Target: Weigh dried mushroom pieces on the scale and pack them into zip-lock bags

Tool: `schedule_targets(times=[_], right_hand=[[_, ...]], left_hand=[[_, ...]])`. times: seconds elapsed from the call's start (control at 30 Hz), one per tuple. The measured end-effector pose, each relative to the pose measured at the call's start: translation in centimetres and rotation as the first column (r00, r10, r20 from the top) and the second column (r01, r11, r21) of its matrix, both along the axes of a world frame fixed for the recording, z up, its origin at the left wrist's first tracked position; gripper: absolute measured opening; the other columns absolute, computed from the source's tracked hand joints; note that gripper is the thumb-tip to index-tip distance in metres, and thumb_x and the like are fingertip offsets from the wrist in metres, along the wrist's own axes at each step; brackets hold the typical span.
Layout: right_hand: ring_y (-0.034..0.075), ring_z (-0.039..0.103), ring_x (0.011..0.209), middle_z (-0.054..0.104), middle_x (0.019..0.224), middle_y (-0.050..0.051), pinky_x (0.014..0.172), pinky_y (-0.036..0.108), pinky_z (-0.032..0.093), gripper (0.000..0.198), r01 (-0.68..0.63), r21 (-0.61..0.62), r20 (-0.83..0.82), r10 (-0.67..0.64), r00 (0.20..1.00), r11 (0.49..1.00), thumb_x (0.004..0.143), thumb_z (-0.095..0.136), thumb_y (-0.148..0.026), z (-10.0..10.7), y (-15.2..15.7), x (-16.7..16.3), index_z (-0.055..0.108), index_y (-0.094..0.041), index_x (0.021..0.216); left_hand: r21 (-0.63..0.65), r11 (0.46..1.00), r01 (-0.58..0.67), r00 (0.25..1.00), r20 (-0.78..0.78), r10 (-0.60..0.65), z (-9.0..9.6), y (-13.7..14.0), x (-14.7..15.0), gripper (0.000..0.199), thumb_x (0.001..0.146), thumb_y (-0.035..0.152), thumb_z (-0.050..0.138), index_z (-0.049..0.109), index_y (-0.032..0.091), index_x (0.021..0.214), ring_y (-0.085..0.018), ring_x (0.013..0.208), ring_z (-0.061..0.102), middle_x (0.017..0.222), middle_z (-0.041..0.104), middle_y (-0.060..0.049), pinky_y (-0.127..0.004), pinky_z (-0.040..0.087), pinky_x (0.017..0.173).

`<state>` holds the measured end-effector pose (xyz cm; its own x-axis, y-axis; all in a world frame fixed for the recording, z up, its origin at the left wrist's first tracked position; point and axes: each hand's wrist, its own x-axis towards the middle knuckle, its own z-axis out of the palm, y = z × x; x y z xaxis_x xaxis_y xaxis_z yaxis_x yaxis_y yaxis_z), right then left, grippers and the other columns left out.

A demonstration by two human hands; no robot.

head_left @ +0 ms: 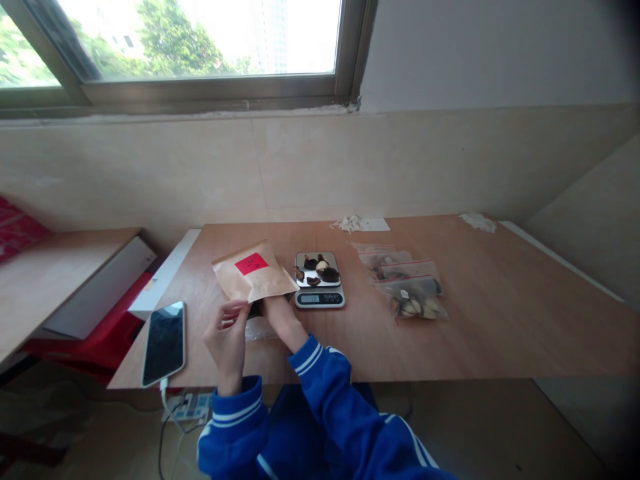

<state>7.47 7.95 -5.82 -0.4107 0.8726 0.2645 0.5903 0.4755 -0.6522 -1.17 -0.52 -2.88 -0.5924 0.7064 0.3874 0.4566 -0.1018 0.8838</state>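
Observation:
My left hand (228, 330) pinches the lower edge of a brown kraft paper bag (235, 283) with a red label, which is tilted with its opening toward me. Reaching into the opening is my right hand (281, 317); its fingers are hidden by the bag. Just right of the bag sits a small digital kitchen scale (320, 300). Several dark dried pieces that look like mushrooms (327, 273) lie on its metal plate, one with a pale side. A clear plastic bag (263, 328) lies partly under my hands.
Several zip bags (413, 303) with dried pieces lie right of the scale. A phone (164, 343) on a charging cable rests at the table's left edge. White scraps (350, 223) and a white paper (375, 225) are near the wall. A power strip (187, 407) sits below.

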Motion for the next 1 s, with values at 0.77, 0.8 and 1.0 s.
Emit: schedule_targets(times=[0.77,0.8,1.0], right_hand=[[0.021,0.067,0.088,0.074,0.098,0.010,0.081,0.035,0.053,0.025,0.248,-0.250,-0.589,-0.350,0.729,0.936,0.084,0.060,-0.035,1.7,-1.4,13.7,0.071,-0.016,0.096],[0.022,0.067,0.088,0.073,0.099,0.011,0.080,0.035,0.052,0.025,0.269,-0.242,-0.573,-0.361,0.736,0.932,0.082,0.061,-0.034,1.4,-0.5,14.2,0.071,-0.015,0.095],[0.018,0.065,0.081,0.072,0.100,0.012,0.077,0.032,0.051,0.028,0.287,-0.174,-0.482,-0.336,0.809,0.942,0.078,0.057,-0.029,1.6,3.7,14.7,0.069,-0.013,0.098]], left_hand=[[-0.006,1.000,-0.017,1.000,-0.001,0.016,0.1,0.0,-0.5,0.026,0.074,0.044,0.071,0.070,0.019,0.080,-0.016,0.066,0.062,0.072,0.068,-0.001,-0.027,0.047,0.062],[-0.011,1.000,-0.018,1.000,0.004,0.018,0.1,0.0,-0.6,0.027,0.074,0.045,0.071,0.070,0.019,0.080,-0.016,0.066,0.062,0.072,0.068,-0.001,-0.027,0.047,0.061],[-0.028,0.999,-0.025,1.000,-0.004,0.025,-0.1,0.0,-0.7,0.028,0.073,0.046,0.071,0.070,0.020,0.080,-0.017,0.067,0.062,0.076,0.069,-0.002,-0.027,0.047,0.062]])
